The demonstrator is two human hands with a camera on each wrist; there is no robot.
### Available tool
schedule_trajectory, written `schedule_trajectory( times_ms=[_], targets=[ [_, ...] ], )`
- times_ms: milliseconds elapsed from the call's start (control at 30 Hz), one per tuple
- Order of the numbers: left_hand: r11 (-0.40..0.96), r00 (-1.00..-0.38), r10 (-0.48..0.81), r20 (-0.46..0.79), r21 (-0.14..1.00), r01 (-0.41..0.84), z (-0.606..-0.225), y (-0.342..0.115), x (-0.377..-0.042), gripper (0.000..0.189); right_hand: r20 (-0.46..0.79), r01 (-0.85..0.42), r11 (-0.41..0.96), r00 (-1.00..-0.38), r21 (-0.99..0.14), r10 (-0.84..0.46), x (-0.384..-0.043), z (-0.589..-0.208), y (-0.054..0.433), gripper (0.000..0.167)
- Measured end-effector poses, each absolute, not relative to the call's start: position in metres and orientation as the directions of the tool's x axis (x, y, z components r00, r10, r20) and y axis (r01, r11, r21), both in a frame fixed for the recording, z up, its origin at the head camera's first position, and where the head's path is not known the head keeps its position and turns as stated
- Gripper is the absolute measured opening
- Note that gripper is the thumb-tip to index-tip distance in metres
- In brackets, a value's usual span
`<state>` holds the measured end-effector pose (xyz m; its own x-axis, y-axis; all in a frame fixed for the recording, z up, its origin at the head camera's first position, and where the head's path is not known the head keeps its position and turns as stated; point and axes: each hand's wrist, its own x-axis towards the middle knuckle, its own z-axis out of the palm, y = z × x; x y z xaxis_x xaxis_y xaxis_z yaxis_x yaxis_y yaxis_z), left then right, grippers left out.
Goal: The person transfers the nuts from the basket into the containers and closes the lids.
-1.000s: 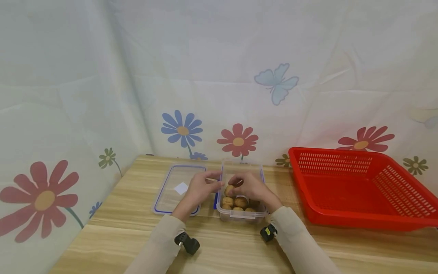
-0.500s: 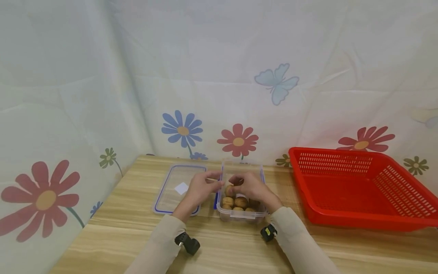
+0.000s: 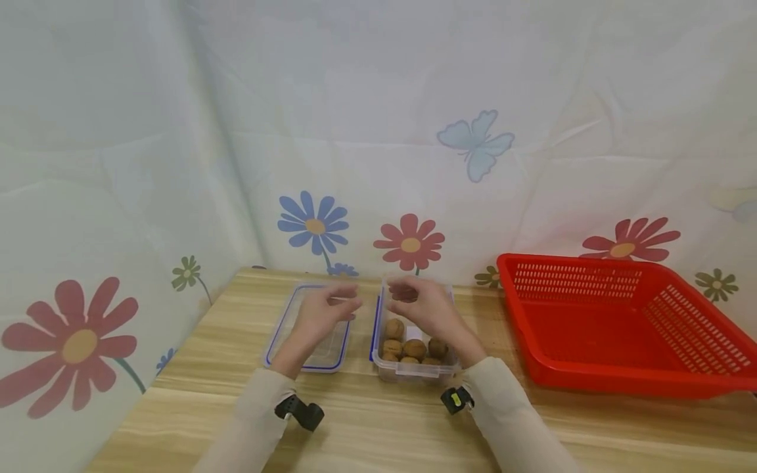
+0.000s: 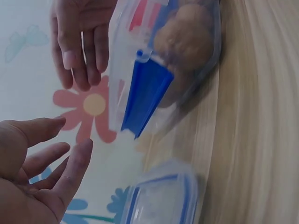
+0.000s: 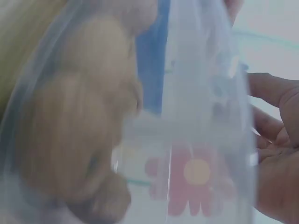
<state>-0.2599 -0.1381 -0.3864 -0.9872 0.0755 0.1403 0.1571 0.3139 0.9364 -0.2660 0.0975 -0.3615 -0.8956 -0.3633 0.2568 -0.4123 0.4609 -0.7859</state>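
In the head view, a clear plastic food container (image 3: 416, 372) holds several walnuts (image 3: 415, 348) heaped toward its near end. My right hand (image 3: 430, 309) is over the container's far part, fingers loosely bent and nothing between them. To the left hovers my left hand (image 3: 319, 316) above the detached clear lid (image 3: 324, 363), which has a blue seal. The left wrist view shows the left hand (image 4: 44, 168) with fingers spread and holding nothing, next to the container's blue latch (image 4: 147, 93). Blurred walnuts (image 5: 70, 135) show through the container wall in the right wrist view.
A large red plastic basket (image 3: 615, 378) with slotted walls stands on the right of the wooden table (image 3: 378, 427). Behind the table hangs a pale curtain (image 3: 367, 131) printed with flowers and a butterfly.
My right hand has let go of the walnut it was touching in the container and has risen slightly. The left hand has moved left, from the container's edge to over the lid.
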Motion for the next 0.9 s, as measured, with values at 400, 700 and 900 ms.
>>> schedule_trajectory(
  times_ms=[400,700,900],
  targets=[
    [0.403,-0.987,-0.038,0.159,0.906,0.130,-0.366,-0.198,-0.253,0.048,0.149,-0.230,0.274,-0.947,-0.934,-0.286,-0.246,-0.363,0.041,0.062],
    [0.495,-0.981,-0.011,0.194,0.853,0.163,-0.368,-0.235,-0.254,0.060,0.072,-0.104,0.162,-0.979,-0.981,-0.192,-0.236,-0.373,-0.004,0.085],
    [0.512,-0.982,0.023,0.190,0.841,0.174,-0.382,-0.252,-0.256,0.067,0.085,-0.093,0.092,-0.993,-0.991,-0.084,-0.234,-0.384,-0.030,0.094]
  ],
)
